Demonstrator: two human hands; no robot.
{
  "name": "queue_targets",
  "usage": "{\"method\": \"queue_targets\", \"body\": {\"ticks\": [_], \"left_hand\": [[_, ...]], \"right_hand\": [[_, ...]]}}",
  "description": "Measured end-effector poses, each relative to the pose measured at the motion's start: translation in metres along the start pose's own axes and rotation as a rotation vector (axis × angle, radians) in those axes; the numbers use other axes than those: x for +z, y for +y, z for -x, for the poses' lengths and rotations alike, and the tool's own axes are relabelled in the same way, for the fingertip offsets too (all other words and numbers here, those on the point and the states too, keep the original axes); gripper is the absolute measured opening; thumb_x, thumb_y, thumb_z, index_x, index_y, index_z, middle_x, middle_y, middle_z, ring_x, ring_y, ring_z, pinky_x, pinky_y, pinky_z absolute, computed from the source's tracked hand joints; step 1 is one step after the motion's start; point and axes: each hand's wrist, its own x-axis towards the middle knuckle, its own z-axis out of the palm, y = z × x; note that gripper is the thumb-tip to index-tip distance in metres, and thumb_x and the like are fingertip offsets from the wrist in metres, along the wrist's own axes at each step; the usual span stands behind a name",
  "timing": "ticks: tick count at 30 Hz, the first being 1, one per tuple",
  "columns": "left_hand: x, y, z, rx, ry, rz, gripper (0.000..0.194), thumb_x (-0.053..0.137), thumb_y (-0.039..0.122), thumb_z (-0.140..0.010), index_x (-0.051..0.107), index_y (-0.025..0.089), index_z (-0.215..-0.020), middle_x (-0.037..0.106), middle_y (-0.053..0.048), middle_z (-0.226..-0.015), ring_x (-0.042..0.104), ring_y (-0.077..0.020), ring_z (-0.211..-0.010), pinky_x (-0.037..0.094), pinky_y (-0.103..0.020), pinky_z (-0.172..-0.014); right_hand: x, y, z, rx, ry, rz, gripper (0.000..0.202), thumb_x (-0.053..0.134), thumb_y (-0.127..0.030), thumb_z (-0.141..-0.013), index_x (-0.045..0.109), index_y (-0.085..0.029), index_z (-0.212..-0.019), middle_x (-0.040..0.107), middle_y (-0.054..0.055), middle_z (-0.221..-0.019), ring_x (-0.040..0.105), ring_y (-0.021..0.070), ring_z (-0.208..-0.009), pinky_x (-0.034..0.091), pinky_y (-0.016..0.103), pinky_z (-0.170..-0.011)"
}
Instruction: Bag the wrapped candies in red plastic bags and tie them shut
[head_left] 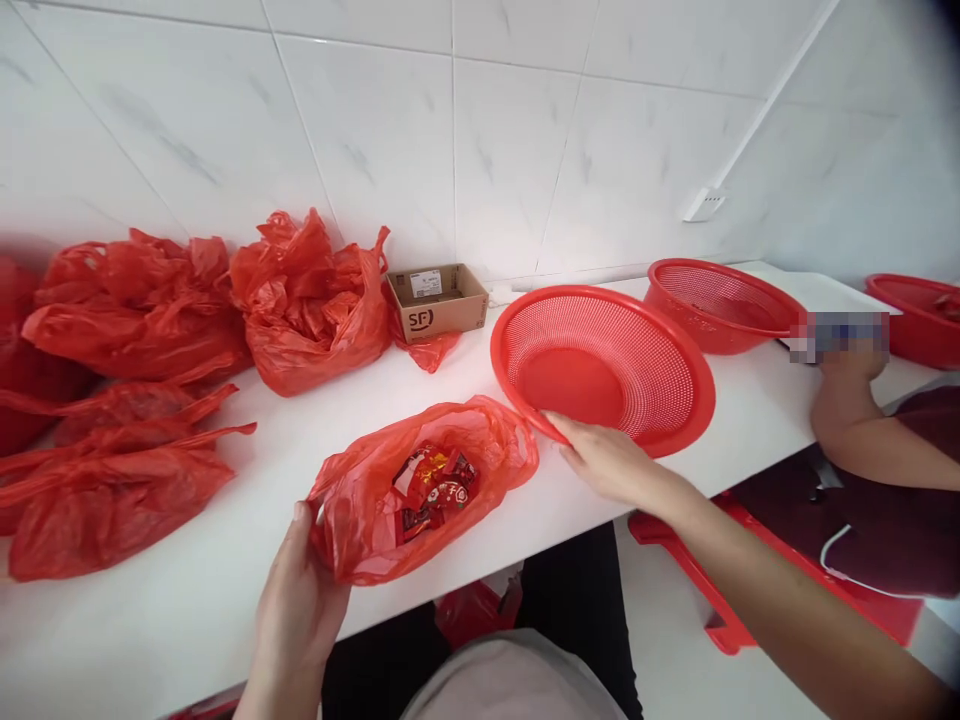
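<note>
An opened red plastic bag [356, 515] lies on the white table in front of me, its mouth facing up. Several small red and gold packets [439, 490] are inside it; I cannot read what they contain. My left hand [300, 605] pinches the bag's near left edge between thumb and fingers. Just right of the bag, a large red plastic colander [664, 395] is tilted toward me and shows no contents. My right hand [604, 460] grips its near left rim, with the thumb on top, close to the bag's right handle.
Filled red bags [319, 330] and flatter ones [127, 500] occupy the table's left side. An SF cardboard box [442, 318] stands by the wall. Another red colander [724, 340] sits behind right, near a co-worker's arm [870, 430]. Below the table is a red stool [720, 600].
</note>
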Motion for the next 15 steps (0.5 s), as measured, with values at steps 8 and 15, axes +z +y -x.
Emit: {"method": "queue_targets", "body": {"ticks": [8, 15], "left_hand": [[-0.002, 0.003, 0.01, 0.031, -0.063, 0.031, 0.019, 0.06, 0.034, -0.089, 0.073, 0.023, -0.098, 0.075, 0.001, -0.09, 0.07, -0.0122, -0.082, 0.059, -0.018, -0.066], [-0.005, -0.003, 0.015, 0.041, -0.075, -0.007, 0.026, 0.057, 0.036, -0.091, 0.072, 0.024, -0.109, 0.075, 0.0, -0.099, 0.07, -0.0113, -0.084, 0.058, -0.016, -0.067]], "right_hand": [[-0.044, 0.017, -0.074, -0.021, -0.188, -0.17, 0.064, 0.031, -0.062, -0.094, 0.049, -0.023, -0.142, 0.042, 0.007, -0.15, 0.037, 0.0301, -0.139, 0.03, 0.045, -0.114], [-0.033, 0.01, -0.11, -0.033, -0.305, -0.005, 0.031, 0.054, -0.029, -0.088, 0.067, -0.023, -0.115, 0.066, 0.011, -0.122, 0.064, 0.0275, -0.106, 0.049, 0.038, -0.092]]}}
